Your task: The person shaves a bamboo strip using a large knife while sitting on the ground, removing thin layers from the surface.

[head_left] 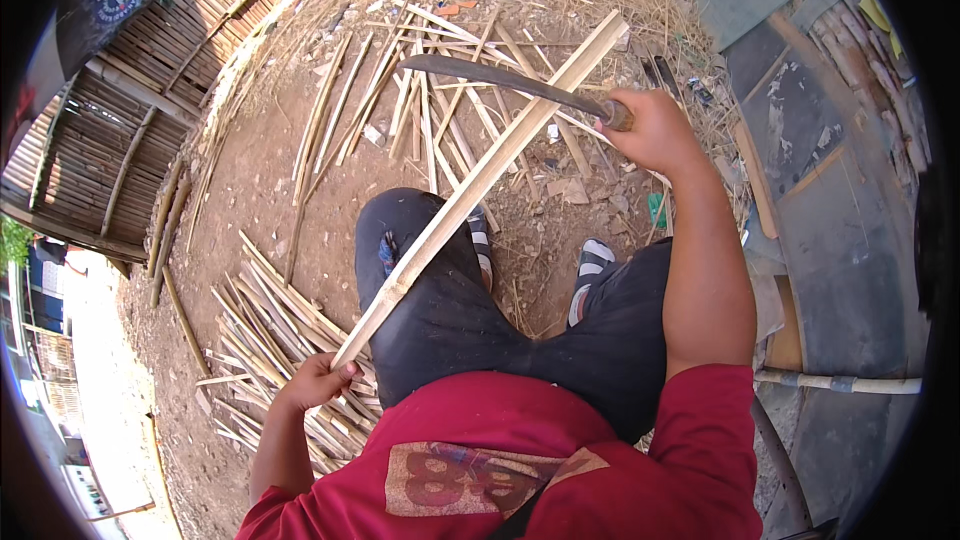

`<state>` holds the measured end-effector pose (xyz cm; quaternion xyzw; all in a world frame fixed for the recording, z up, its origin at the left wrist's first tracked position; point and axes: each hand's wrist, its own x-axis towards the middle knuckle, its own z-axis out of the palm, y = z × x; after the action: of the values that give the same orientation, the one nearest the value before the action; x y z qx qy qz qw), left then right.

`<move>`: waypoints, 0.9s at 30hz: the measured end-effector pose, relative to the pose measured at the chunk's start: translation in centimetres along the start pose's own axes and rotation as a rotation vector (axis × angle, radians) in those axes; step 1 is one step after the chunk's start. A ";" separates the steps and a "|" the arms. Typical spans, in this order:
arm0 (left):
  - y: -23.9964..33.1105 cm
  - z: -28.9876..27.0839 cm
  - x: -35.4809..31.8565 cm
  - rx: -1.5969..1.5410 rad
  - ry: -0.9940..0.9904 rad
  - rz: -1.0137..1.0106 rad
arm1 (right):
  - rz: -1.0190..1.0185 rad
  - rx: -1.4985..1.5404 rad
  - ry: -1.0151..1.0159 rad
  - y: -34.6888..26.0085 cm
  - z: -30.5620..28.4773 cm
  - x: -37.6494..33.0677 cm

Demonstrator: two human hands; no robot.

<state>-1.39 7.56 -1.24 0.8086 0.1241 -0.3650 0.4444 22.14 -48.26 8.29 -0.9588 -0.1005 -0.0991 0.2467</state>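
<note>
A long split length of bamboo [448, 224] slants across my right-hand-side view from lower left to upper right, passing over my left thigh. My left hand [318, 381] is closed round its lower end. In my right hand [650, 128] is the handle of a machete [500, 78], gripped with the fingers wrapped round it. The long, dark, slightly curved blade points left and crosses the bamboo near its upper end. Whether the blade's edge touches the bamboo or only lies over it, I cannot tell.
Split bamboo strips [430, 90] lie scattered on the dirt ahead, and a heap of strips [285, 340] lies beside my left leg. Bamboo slat panels [90, 145] stand at the left. Dark sheets [850, 230] line the right, with a pale pole [840, 381] near me.
</note>
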 end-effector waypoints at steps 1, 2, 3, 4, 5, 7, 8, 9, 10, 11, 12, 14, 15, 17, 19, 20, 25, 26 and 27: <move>-0.5 0.4 0.0 -0.024 0.029 -0.003 | -0.037 -0.029 -0.020 -0.3 0.2 0.1; -1.1 0.9 -0.2 -0.015 0.083 0.057 | -0.075 -0.058 -0.040 -0.9 0.4 0.1; -1.6 1.8 -0.3 -0.005 0.136 0.116 | -0.113 -0.087 -0.060 -1.5 0.7 0.0; -1.5 2.6 -0.3 0.007 0.189 0.176 | -0.148 -0.128 -0.108 -2.5 0.5 -0.2; -0.8 3.6 -0.7 0.029 0.267 0.203 | -0.186 -0.164 -0.157 -3.9 0.1 -0.4; -1.5 5.0 -0.6 0.116 0.417 0.194 | -0.171 -0.161 -0.181 -3.8 0.0 -0.3; -1.3 5.7 -0.6 0.161 0.484 0.190 | -0.115 -0.122 -0.159 -2.7 0.0 0.0; -1.1 6.3 -0.7 0.351 0.590 0.217 | -0.059 -0.084 -0.135 -1.8 0.1 0.0; -0.7 6.9 -0.9 0.357 0.638 0.227 | 0.018 -0.036 -0.159 -1.9 -0.2 0.1; -0.5 7.4 -1.0 0.364 0.686 0.237 | 0.096 0.012 -0.182 -2.2 -0.7 0.2; -0.2 7.9 -1.2 0.370 0.733 0.247 | 0.174 0.060 -0.204 -2.5 -1.1 0.3; 0.8 8.3 -1.3 0.409 0.753 0.212 | -0.032 -0.009 -0.180 -3.2 0.0 -0.4; 1.1 8.5 -1.3 0.400 0.758 0.209 | -0.137 -0.040 -0.168 -3.8 0.6 -0.7; 0.8 8.4 -1.3 0.418 0.782 0.222 | -0.191 -0.131 -0.318 -6.7 0.2 -0.7; 0.0 8.2 -0.7 0.467 0.807 0.271 | -0.154 -0.115 -0.394 -5.3 1.0 -0.1; 0.0 8.4 -0.7 0.462 0.787 0.260 | -0.060 0.000 -0.350 -3.0 1.5 -0.1; 0.1 8.1 -0.5 0.375 0.726 0.235 | 0.000 0.097 -0.210 -2.0 2.1 0.8; -0.1 8.0 -0.7 0.358 0.698 0.225 | -0.078 0.039 -0.192 -3.4 2.3 0.3; -0.3 7.9 -0.6 0.368 0.698 0.247 | -0.158 -0.020 -0.226 -5.0 2.2 -0.2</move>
<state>-5.73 1.43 -3.64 0.9586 0.1023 -0.0288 0.2641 21.07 -42.92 8.67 -0.9554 -0.2018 -0.0105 0.2156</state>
